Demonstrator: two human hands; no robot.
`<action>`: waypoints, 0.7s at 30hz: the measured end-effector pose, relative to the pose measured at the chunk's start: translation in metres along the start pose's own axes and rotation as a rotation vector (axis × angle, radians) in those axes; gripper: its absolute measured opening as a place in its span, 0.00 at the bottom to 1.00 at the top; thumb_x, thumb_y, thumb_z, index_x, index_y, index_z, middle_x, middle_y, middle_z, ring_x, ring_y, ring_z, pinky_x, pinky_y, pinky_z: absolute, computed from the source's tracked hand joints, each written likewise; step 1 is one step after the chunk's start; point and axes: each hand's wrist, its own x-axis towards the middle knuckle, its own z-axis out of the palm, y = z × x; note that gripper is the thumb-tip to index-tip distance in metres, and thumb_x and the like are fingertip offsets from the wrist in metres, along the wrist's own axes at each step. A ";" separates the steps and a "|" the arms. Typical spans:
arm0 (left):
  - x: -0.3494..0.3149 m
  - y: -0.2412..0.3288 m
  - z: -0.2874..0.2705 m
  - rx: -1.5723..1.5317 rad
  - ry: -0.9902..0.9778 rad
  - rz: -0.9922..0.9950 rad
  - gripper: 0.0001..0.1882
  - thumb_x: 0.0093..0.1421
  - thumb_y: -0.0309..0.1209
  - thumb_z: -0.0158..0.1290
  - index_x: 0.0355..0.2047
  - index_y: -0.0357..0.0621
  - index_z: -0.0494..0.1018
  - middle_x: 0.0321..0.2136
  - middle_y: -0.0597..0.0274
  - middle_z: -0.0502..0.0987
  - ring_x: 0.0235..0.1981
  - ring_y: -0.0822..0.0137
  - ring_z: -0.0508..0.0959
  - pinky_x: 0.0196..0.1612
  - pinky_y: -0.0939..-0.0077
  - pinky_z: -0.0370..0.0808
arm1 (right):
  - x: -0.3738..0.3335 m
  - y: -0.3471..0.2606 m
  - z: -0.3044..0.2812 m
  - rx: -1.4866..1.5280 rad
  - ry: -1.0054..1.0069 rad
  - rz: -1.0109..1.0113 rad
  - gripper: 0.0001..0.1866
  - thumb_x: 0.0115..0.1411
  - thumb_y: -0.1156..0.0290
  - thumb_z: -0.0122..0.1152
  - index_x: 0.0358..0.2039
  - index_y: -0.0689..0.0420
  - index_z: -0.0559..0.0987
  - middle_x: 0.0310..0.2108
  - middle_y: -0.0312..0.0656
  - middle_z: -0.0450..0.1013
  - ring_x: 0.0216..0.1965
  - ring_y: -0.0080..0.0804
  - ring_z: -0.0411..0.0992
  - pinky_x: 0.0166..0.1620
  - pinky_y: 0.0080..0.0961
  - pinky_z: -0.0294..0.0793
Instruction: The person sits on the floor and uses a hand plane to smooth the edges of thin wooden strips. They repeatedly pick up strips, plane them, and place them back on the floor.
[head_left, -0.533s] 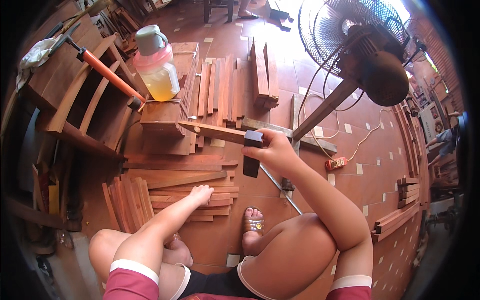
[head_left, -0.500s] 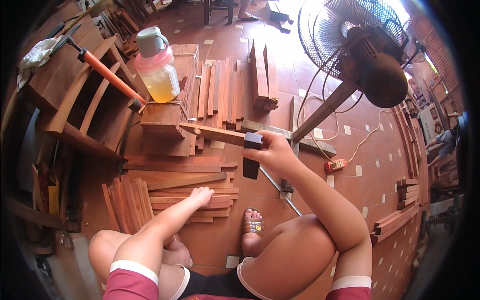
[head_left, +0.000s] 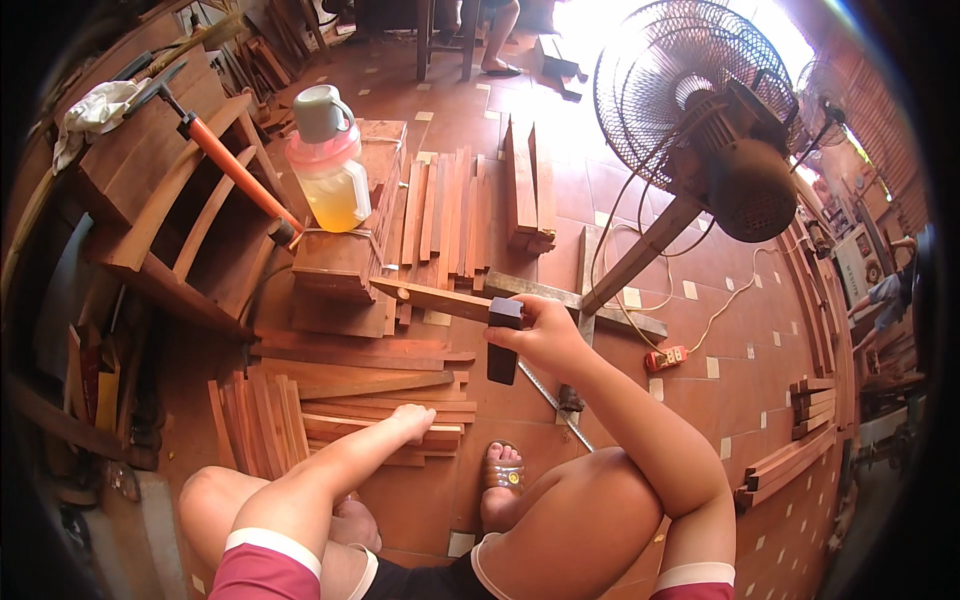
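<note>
My right hand (head_left: 545,330) is closed around the head end of a hammer (head_left: 440,300). The hammer has a black, block-like head and a flat wooden handle pointing left. It is held up above the floor. Lower and to the left, my left hand (head_left: 412,424) rests with curled fingers on a wooden strip (head_left: 443,437) at the right end of a pile of reddish-brown strips. Its fingertips are hidden. More strips (head_left: 258,420) lie slanted on the left of the pile.
A box-like wooden piece (head_left: 335,268) bears a jug of yellow liquid (head_left: 335,200) with a grey cup on top. Beyond lie strips (head_left: 445,210). A standing fan (head_left: 745,190), its cable and a red power strip (head_left: 667,357) are at right. Wooden furniture (head_left: 180,220) stands left.
The whole view has shifted, with the scene sitting slightly lower in the picture. Both hands keep nearly the same places; the hammer remains in my right hand.
</note>
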 end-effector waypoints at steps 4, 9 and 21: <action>0.000 -0.003 -0.005 -0.006 -0.097 0.019 0.15 0.50 0.31 0.63 0.41 0.49 0.79 0.40 0.52 0.83 0.44 0.52 0.83 0.45 0.55 0.80 | -0.002 -0.002 0.001 -0.005 -0.002 -0.005 0.16 0.52 0.68 0.76 0.38 0.61 0.82 0.27 0.36 0.77 0.27 0.20 0.74 0.31 0.22 0.74; -0.009 0.001 -0.026 -0.143 -0.043 -0.037 0.14 0.51 0.29 0.61 0.40 0.50 0.79 0.40 0.54 0.83 0.45 0.51 0.82 0.46 0.55 0.79 | -0.004 -0.006 -0.005 -0.017 0.017 -0.025 0.17 0.52 0.68 0.76 0.39 0.61 0.82 0.28 0.36 0.78 0.29 0.20 0.74 0.33 0.22 0.75; -0.141 -0.019 -0.183 -0.391 0.496 0.092 0.14 0.48 0.27 0.68 0.32 0.38 0.75 0.29 0.47 0.80 0.34 0.46 0.81 0.37 0.60 0.76 | -0.026 -0.039 -0.031 0.176 0.261 -0.168 0.14 0.57 0.72 0.72 0.42 0.61 0.80 0.34 0.32 0.77 0.34 0.17 0.73 0.38 0.18 0.72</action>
